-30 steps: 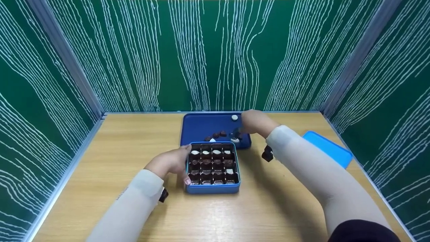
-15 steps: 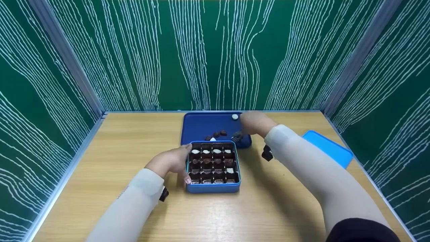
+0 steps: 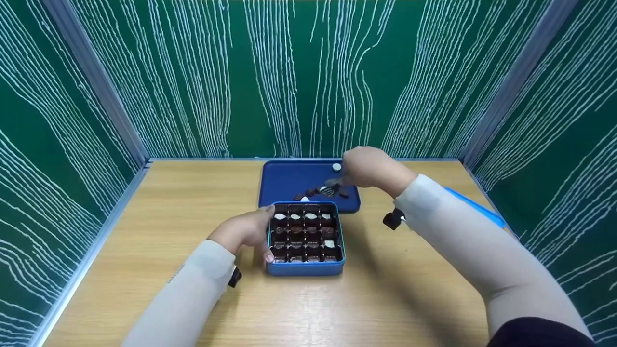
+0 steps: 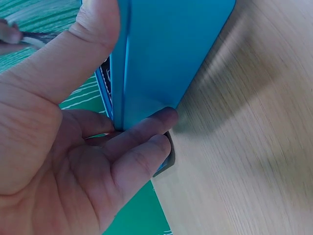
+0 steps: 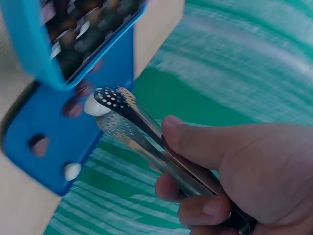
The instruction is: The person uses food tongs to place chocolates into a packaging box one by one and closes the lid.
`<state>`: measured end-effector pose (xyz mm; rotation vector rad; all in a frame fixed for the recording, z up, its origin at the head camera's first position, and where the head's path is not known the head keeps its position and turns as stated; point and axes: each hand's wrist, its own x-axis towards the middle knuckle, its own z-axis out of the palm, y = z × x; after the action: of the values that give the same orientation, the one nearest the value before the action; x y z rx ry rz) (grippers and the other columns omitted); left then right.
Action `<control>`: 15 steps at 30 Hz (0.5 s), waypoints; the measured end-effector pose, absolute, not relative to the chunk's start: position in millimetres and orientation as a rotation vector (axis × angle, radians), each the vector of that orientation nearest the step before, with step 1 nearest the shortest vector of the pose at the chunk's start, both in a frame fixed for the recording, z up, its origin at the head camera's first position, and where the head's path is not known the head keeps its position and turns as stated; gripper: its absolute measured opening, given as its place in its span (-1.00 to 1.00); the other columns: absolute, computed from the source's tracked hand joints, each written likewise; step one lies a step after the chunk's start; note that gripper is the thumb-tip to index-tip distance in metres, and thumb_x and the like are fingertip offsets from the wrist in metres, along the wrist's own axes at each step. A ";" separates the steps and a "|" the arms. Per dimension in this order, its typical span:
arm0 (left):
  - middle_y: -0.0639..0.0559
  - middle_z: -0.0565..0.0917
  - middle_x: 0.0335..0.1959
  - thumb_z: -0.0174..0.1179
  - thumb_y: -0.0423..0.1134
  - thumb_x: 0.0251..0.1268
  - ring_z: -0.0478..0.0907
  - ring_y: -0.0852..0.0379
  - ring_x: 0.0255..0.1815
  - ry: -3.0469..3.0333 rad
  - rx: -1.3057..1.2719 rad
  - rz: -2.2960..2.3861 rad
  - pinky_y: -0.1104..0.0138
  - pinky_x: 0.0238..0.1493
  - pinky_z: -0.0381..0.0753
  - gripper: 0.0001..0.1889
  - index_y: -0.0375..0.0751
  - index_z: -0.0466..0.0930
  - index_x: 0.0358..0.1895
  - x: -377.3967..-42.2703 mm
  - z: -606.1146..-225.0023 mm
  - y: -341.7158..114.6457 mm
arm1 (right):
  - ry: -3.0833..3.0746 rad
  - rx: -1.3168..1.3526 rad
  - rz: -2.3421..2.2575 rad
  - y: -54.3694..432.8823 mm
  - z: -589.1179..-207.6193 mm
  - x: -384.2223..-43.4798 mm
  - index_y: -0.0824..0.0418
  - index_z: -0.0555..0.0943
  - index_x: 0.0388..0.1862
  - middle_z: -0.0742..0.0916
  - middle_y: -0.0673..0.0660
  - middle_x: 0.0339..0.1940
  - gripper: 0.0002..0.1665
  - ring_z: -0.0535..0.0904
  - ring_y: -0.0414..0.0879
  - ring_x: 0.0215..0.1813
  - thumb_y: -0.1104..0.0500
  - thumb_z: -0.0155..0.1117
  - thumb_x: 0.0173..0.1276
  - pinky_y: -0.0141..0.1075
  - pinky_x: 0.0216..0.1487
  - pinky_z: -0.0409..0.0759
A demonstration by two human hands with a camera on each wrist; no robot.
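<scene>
My left hand (image 3: 243, 231) grips the left side of a blue box (image 3: 305, 270), thumb and fingers spread along its wall. In the left wrist view the fingertips (image 4: 159, 142) curl round a box corner. A dark brown insert with square compartments fills the box, holding a row of white chocolates, a row of brown ones and one white square piece at the right. Over the dark blue tray (image 3: 284, 176), my right hand (image 3: 366, 166) holds metal tongs (image 5: 139, 122) with perforated tips. Between those tips sits a white chocolate (image 5: 92, 105), seen in the right wrist view.
On the tray lie several brown chocolates (image 3: 310, 192), a white one beside the box's back edge and a round white one (image 3: 336, 167) near the far edge. A light blue lid (image 3: 475, 207) lies at the right, partly behind my right forearm. Green walls enclose the table.
My right hand has risen slightly from the tray, and the tongs have swung left with the white chocolate. A brown chocolate now shows behind them. The left hand and box stay put.
</scene>
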<state>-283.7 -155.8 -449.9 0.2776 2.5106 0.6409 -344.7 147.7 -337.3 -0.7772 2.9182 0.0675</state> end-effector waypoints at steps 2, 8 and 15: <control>-0.09 -0.23 0.97 0.79 -0.28 0.00 -0.17 -0.26 0.96 2.508 0.277 0.646 -0.18 0.93 0.05 0.54 -0.07 -0.25 0.93 -283.7 -449.3 -155.8 | 2.863 -0.846 0.072 142.5 -332.1 -331.3 0.14 0.72 -0.51 0.61 -0.05 -0.63 -0.52 0.42 -0.17 -0.57 -0.06 0.51 0.62 -0.36 -0.53 0.37; -0.10 -0.25 0.97 0.79 -0.29 0.00 -0.19 -0.28 0.96 2.505 0.273 0.643 -0.19 0.93 0.01 0.56 -0.08 -0.28 0.93 -283.5 -448.5 -156.0 | 2.715 -1.021 0.113 123.1 -343.1 -300.7 -0.05 0.49 -0.72 0.40 -0.16 -0.73 -0.31 0.29 -0.24 -0.62 -0.25 0.52 0.58 -0.40 -0.57 0.28; -0.14 -0.20 0.97 0.71 -0.41 0.10 -0.06 -0.27 0.95 2.527 0.309 0.611 -0.13 0.88 0.26 0.47 -0.13 -0.26 0.92 -282.6 -450.1 -154.1 | 2.688 -1.033 0.241 103.1 -359.7 -288.1 -0.03 0.34 -0.70 0.29 -0.16 -0.71 -0.27 0.20 -0.21 -0.57 -0.08 0.59 0.57 -0.31 -0.51 0.22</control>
<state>-282.6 -154.1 -450.1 0.3089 2.5266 0.6107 -288.1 103.1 -359.7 -1.0334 2.6882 0.2406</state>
